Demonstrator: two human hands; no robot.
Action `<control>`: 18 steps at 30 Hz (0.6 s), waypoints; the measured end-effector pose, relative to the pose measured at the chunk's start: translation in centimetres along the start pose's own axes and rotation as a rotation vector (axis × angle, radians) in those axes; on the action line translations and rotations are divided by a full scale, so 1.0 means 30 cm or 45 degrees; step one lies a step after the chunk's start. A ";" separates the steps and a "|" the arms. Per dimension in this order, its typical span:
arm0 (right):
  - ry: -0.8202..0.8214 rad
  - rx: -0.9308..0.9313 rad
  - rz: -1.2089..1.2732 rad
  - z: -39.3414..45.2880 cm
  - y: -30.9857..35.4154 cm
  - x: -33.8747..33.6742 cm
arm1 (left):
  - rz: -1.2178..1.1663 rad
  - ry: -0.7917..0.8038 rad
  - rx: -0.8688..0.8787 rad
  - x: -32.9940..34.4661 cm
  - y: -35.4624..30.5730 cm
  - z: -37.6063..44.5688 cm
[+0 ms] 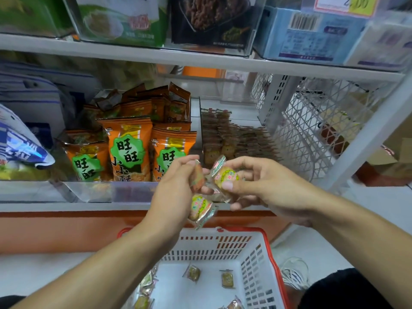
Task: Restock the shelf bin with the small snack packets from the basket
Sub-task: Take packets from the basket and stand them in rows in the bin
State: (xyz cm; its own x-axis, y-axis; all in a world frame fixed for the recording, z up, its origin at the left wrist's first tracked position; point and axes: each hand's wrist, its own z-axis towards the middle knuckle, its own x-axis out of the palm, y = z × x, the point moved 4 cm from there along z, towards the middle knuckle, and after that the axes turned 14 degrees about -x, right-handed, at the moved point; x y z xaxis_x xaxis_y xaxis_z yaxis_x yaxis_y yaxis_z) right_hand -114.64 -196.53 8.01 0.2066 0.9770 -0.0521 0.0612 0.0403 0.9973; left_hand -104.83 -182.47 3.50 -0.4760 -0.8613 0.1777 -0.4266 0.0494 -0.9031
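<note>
Both my hands meet in front of the lower shelf, above the basket. My left hand [176, 186] grips small clear snack packets; one packet [201, 208] hangs below its fingers. My right hand [256, 186] pinches another small packet [225, 175] with a yellow and pink label between thumb and fingers. Right behind my hands, the clear shelf bin [201, 121] holds rows of the same small packets [234, 139]. Below, the white basket with a red rim [265, 239] has several loose packets [227, 279] on its bottom.
A clear bin of orange snack bags [130, 148] stands left of the target bin. A white wire mesh panel [312, 130] closes the shelf's right end. The upper shelf [200, 59] carries boxed goods. Blue and white bags [20, 143] lie far left.
</note>
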 end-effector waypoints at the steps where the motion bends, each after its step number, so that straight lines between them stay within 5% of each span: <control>1: 0.002 -0.005 0.037 -0.010 -0.003 0.002 | -0.020 -0.013 -0.011 -0.004 0.001 0.002; 10: 0.078 0.014 0.111 -0.051 -0.050 0.055 | 0.024 -0.069 -0.031 0.011 0.011 -0.021; 18: -0.036 0.106 0.181 -0.054 -0.103 0.077 | -0.236 -0.022 -0.170 0.023 0.015 -0.034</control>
State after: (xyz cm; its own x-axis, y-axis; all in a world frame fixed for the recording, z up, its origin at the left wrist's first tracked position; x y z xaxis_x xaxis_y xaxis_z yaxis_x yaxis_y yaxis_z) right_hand -115.94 -194.05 4.91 0.2465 0.9653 0.0865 0.1100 -0.1165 0.9871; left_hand -106.15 -182.54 3.60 -0.3675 -0.8702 0.3281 -0.6039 -0.0450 -0.7958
